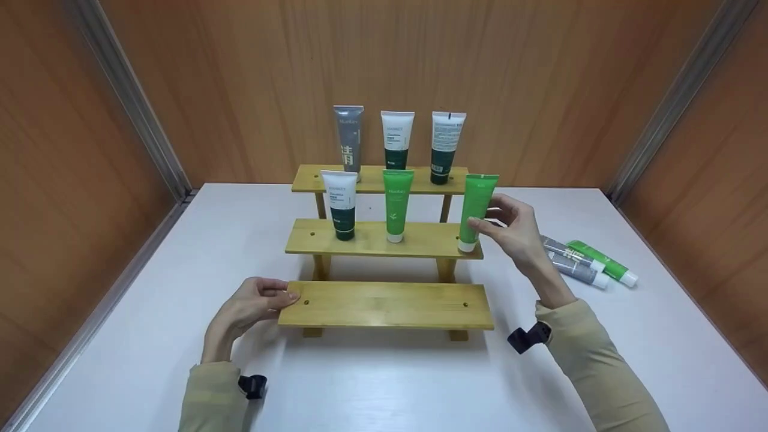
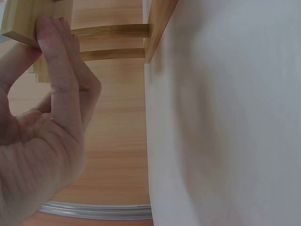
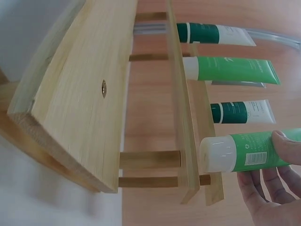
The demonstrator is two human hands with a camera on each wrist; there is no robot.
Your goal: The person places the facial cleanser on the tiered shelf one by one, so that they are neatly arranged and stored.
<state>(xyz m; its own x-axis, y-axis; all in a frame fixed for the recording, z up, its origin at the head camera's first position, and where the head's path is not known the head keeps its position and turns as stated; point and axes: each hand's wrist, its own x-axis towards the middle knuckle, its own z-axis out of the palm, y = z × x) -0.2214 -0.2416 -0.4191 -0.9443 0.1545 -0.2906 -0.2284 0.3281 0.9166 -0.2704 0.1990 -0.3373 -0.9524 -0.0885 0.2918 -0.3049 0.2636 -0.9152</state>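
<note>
Five tubes stand on the tiered wooden stand in the head view: three on the top tier, two on the middle tier. I log the right hand clamped on a green tube, cap down at the middle tier's right end. Left hand: on the bottom tier, left end. Three more tubes lie on the counter, right.

Left wrist view: fingers clamped on the board's end.

Right wrist view: thumb and fingers pinch the green tube; cap contact with the tier, I cannot tell.
</note>
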